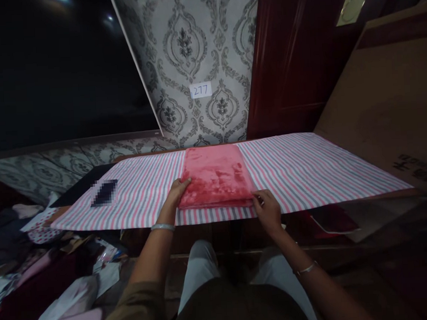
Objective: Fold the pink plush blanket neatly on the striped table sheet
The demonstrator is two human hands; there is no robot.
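Observation:
A pinkish-red plush blanket [216, 174], folded into a neat square of layers, lies on a striped cloth [293, 170]. Along its left side, my left hand [178, 191] grips the edge, thumb on top and the other fingers partly hidden. My right hand [267, 207] pinches the front right corner between thumb and fingers. The blanket's stacked layers show along the front edge, close to the front border of the cloth.
A dark pixelated rectangle [105, 193] lies on the cloth's left part. Behind are a large black screen [61, 67] and a patterned wall with a "277" label [200, 90]. A cardboard box [385, 93] stands right. Clothes and papers [73, 296] clutter the lower left.

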